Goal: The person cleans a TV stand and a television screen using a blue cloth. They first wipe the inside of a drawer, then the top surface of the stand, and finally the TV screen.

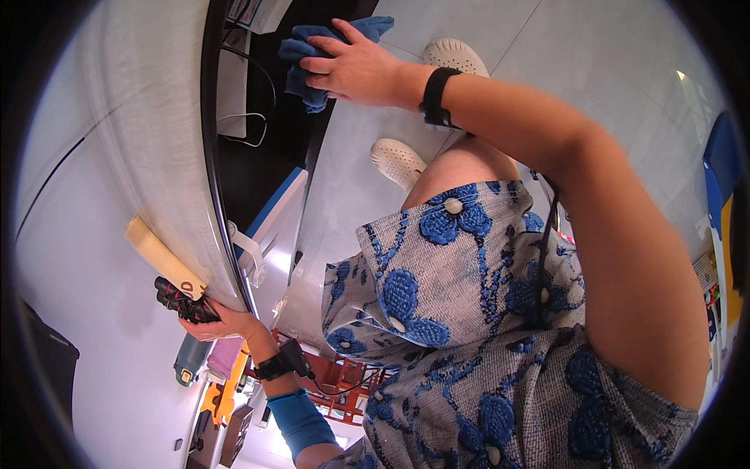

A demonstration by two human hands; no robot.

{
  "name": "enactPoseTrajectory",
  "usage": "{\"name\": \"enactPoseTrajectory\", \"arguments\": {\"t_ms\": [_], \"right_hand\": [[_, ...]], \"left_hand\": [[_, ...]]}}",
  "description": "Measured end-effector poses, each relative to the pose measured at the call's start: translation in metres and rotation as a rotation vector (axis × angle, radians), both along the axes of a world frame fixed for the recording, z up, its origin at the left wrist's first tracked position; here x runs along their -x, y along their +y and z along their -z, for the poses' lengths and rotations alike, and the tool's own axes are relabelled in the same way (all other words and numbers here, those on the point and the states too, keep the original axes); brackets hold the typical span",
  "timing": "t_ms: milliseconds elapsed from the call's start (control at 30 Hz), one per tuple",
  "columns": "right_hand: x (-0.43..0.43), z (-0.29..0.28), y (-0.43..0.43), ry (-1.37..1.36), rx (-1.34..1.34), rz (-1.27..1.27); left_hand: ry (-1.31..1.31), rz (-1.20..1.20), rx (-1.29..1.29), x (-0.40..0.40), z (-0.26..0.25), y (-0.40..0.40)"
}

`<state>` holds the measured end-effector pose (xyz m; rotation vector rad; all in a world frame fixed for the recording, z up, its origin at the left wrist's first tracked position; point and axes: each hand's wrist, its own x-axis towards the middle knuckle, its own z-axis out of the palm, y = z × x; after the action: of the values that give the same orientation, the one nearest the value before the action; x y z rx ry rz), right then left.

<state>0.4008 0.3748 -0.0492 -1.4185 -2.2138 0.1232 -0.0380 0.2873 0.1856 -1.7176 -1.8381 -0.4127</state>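
At the upper middle, my right hand (354,67) presses down on a crumpled blue cloth (304,50), fingers spread over it. The cloth lies on the dark shelf (287,132) by its long edge, below the pale tabletop. My left hand (225,321) is at the dark-rimmed tabletop edge, thumb and fingers about a black bundle with thin red lines (186,302), which looks like coiled cord. Part of that grip is hidden. A yellow, box-like piece with dark lettering (161,255) lies against the bundle on the pale tabletop (111,193).
White boxes (258,14) and loose cables (258,117) sit on the shelf. A blue-and-white panel (275,205) leans out beneath the tabletop edge. Past my left hand stand a grey-blue bottle (190,357) and a purple cloth (224,357). My feet in beige clogs (398,161) rest on the tiled floor.
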Motion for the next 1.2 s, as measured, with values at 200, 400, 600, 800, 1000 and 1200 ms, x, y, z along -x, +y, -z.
{"name": "enactPoseTrajectory", "arguments": {"t_ms": [200,400,600,800,1000,1200], "right_hand": [[0.000,0.002,0.015,-0.004,0.099,-0.034],[0.067,-0.062,0.067,0.472,0.247,0.129],[0.191,-0.010,0.158,0.550,0.060,0.203],[0.247,0.017,0.155,0.306,0.219,0.077],[0.175,0.051,0.249,0.081,0.229,0.499],[0.212,0.000,0.199,-0.097,0.316,0.334]], "left_hand": [[-0.009,0.000,-0.003,0.004,0.000,0.001],[-0.037,-0.046,0.002,-0.003,0.000,-0.006],[-0.035,0.012,0.022,-0.009,-0.001,0.008],[-0.065,-0.068,0.054,-0.008,-0.008,-0.017],[-0.093,0.041,0.069,-0.027,0.000,0.020],[-0.055,-0.066,0.061,-0.021,-0.006,-0.004]]}}
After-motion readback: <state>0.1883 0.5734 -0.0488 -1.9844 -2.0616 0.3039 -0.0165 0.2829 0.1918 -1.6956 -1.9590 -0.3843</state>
